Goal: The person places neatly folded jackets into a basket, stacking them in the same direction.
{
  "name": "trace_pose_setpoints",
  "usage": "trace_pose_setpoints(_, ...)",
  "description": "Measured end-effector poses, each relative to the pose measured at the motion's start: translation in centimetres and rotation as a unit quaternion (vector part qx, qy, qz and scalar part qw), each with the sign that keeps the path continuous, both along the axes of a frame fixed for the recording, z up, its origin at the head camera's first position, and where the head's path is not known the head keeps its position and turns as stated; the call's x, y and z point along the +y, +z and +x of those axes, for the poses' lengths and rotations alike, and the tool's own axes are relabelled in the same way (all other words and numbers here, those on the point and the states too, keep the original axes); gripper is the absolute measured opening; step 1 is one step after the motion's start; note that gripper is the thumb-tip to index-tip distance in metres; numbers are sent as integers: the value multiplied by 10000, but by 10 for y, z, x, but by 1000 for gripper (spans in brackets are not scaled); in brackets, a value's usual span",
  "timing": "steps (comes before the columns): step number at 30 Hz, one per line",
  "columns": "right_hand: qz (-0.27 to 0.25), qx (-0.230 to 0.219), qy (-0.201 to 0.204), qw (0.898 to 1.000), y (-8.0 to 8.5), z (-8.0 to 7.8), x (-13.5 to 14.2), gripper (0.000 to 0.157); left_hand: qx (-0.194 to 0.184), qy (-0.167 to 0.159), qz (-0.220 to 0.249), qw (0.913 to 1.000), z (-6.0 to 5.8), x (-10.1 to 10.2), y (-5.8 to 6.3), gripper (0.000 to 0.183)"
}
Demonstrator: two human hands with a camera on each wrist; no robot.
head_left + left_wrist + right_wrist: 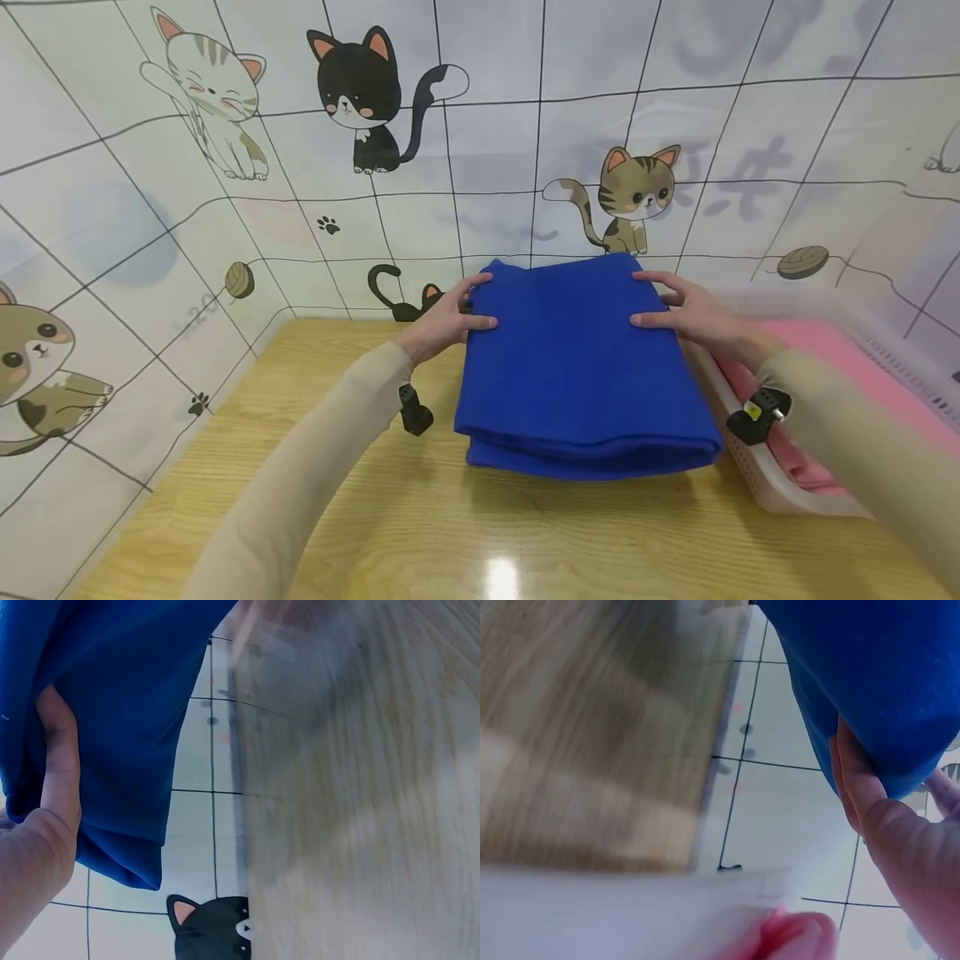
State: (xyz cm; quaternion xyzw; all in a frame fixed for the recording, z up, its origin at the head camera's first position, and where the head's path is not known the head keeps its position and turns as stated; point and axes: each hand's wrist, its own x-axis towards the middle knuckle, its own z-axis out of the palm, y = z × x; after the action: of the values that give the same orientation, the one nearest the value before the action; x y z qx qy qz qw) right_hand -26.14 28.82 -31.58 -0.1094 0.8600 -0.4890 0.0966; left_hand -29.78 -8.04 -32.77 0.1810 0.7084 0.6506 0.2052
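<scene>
A folded blue cloth [577, 350], several layers thick, is held up over the wooden table, its folded edge toward me. My left hand [444, 323] grips its left side near the far corner, thumb and fingers spread along the edge. On the opposite side my right hand [693, 315] holds the cloth the same way. From the left wrist, a finger of the left hand [46, 832] is tucked into a fold of the blue cloth [120, 727]. The right wrist view has fingers of the right hand [900, 832] under the cloth [877, 682], with bare table and wall visible below it.
To the right stands a pale plastic basket [783, 497] with pink cloth [817, 354] inside, close beside the right forearm. Behind the wooden table [360, 517] rises a wall covering [495, 167] printed with cartoon cats and a grid.
</scene>
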Motion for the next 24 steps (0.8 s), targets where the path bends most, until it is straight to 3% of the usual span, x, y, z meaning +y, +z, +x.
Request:
trace_pose_setpoints(9, 36, -98, 12, 9999, 17, 0, 11, 81, 121, -37, 240, 9996, 0, 13, 11, 75)
trace_pose_setpoints(16, 245, 14, -150, 9996, 33, 6, 25, 80, 232, 18, 494, 9985, 2, 29, 18, 71)
trace_pose_setpoints(24, 290, 117, -410, 9987, 40, 16, 49, 73, 279, -112, 858, 9959, 6, 50, 21, 70)
